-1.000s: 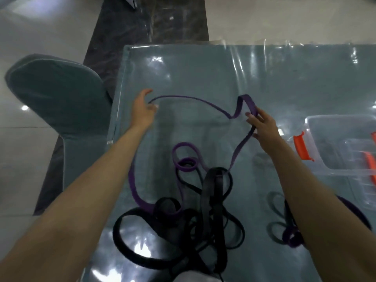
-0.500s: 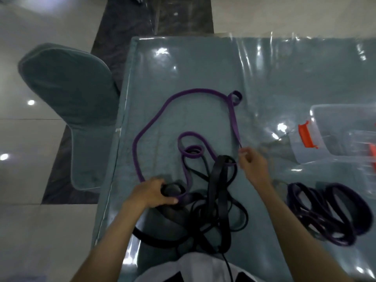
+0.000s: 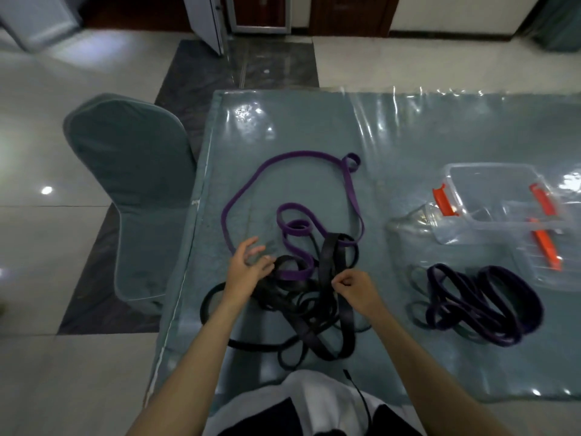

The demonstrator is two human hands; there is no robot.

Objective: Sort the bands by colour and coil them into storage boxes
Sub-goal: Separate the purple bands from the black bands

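A long purple band [image 3: 283, 156] lies in a wide loop on the table, its near end running under a tangle of black bands [image 3: 314, 313] by the front edge. My left hand [image 3: 246, 270] hovers at the tangle's left side with fingers spread, its fingertips near a black loop. My right hand [image 3: 356, 286] has its fingers curled and pinches a black band at the middle of the tangle. A heap of coiled dark purple bands [image 3: 484, 302] lies to the right. Behind it stands a clear storage box [image 3: 493, 171] with orange latches.
The table [image 3: 440, 130] is covered with a shiny plastic sheet. A clear lid with an orange latch [image 3: 548, 250] lies in front of the box. A covered chair [image 3: 132, 171] stands close to the table's left edge. A black cable [image 3: 358, 391] hangs at my lap.
My right hand has left the purple band and come down onto the black tangle. My left hand has opened and lifted off the tangle's left side. The view has tilted up.
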